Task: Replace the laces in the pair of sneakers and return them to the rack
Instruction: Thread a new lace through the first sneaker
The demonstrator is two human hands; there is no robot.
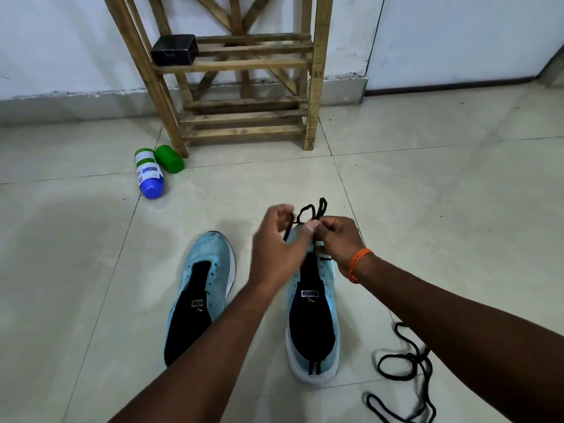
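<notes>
- Both my hands are above the toe end of the right shoe [311, 315], close together and almost touching.
- My left hand [276, 239] has the fingers curled, and I think it holds one strand of the black lace [311, 210]. The view is blurred there, so I am not fully sure.
- My right hand [335, 239] pinches the same lace between thumb and fingers, and small loops stand up above the pinch.
- The lace goes down into the front holes of this shoe. I can see only one crossing near the toe, so I judge that the lacing is at its beginning.
- The left shoe [201, 288] lies beside it on the floor [442, 178] with no lace in its holes.
- A second lace [406, 370] lies loose in curls on the floor, just beside my right forearm.
- What is left, as I judge: most holes of the right shoe, all of the left shoe, then both shoes onto the rack [244, 65].
- The rack stands ahead against the wall [61, 41], well apart from the shoes, with open floor between.
- Its shelves have free room, and only a black box [174, 50] sits at the left end of one shelf.
- Two bottles [148, 174] lie near the left leg of the rack, away from a straight way to it.
- The loose lace near my arm could catch if I pull my elbow back.
</notes>
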